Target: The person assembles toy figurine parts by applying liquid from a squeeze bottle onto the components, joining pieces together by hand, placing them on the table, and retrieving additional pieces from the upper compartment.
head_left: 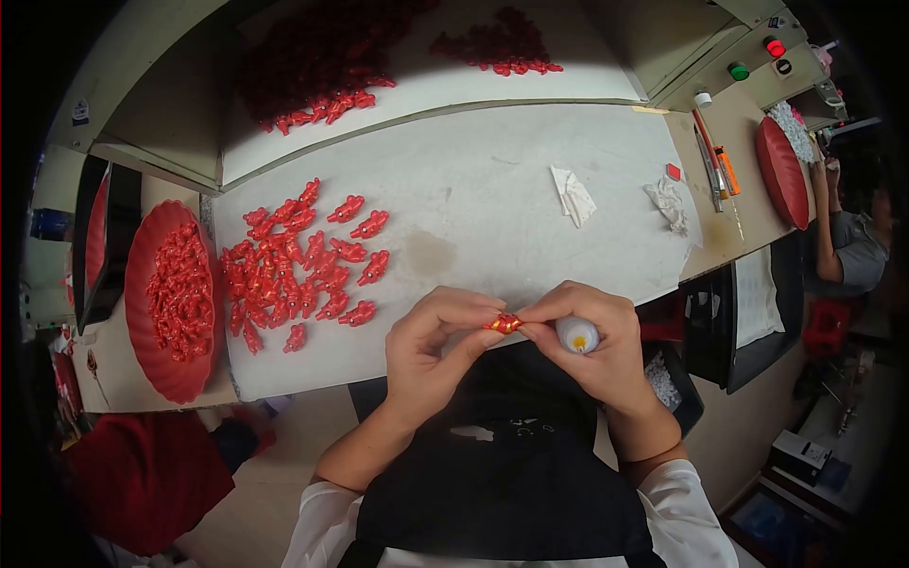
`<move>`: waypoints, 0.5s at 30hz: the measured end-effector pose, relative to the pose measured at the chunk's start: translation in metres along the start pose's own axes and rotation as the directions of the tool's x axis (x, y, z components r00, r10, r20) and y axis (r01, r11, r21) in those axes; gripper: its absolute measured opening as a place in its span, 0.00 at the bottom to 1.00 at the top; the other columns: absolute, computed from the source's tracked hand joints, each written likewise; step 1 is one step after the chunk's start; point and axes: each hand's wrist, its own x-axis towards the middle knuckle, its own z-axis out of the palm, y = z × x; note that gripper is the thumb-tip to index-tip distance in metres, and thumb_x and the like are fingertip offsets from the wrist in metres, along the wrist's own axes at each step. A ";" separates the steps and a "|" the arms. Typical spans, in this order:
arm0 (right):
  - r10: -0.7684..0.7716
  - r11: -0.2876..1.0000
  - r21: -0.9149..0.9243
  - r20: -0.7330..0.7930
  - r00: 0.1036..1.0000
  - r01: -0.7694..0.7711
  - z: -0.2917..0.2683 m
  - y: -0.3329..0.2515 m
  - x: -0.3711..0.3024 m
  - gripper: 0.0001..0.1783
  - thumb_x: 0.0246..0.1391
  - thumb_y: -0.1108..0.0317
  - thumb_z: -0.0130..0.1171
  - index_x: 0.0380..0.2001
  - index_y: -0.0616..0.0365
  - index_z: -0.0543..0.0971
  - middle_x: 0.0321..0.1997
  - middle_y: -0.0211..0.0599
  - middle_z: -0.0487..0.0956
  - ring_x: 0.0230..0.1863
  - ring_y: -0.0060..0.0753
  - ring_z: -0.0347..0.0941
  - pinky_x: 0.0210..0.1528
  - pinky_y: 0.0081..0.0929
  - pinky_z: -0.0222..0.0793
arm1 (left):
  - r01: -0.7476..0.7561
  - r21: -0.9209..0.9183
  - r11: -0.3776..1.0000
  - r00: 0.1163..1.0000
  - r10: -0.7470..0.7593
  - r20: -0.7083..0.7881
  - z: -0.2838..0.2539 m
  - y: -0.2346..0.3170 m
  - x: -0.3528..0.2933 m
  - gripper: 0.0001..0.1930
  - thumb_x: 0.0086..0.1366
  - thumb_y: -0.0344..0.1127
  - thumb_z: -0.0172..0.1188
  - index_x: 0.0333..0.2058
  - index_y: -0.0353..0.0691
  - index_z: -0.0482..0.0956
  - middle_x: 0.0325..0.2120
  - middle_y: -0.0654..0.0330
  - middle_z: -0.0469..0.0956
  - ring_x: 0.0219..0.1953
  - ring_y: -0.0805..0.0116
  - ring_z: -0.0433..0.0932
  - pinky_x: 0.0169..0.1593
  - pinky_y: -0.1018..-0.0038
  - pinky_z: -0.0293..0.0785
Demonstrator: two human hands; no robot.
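Observation:
Between my two hands, at the table's near edge, is a small red figurine with gold-coloured markings [504, 324]. The thumb and fingers of my left hand [436, 350] pinch its left side. My right hand [597, 346] meets its right side with thumb and forefinger, and also holds a white bottle with a yellow spot on its end [578, 335] against the palm. Left of my hands, many similar red figurines [284, 265] lie spread on the white work surface [511, 189]. Fine details of the held piece are too small to make out.
A red scalloped tray [142, 312] full of small red pieces stands at the left. Crumpled tissue [573, 196] lies right of centre, with brushes and an orange-labelled tool [727, 170] beyond. More red figurines [331, 109] sit in the booth behind. A co-worker [852, 246] sits far right.

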 end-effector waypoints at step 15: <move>-0.095 0.991 -0.108 -0.130 0.987 0.081 0.007 0.009 -0.004 0.10 0.37 0.82 0.60 0.28 0.64 0.75 0.27 0.35 0.76 0.26 0.20 0.70 0.27 0.16 0.65 | -0.295 0.538 0.790 0.948 0.312 0.062 0.005 0.005 0.009 0.09 0.46 0.18 0.56 0.28 0.35 0.75 0.31 0.55 0.75 0.33 0.64 0.75 0.34 0.77 0.71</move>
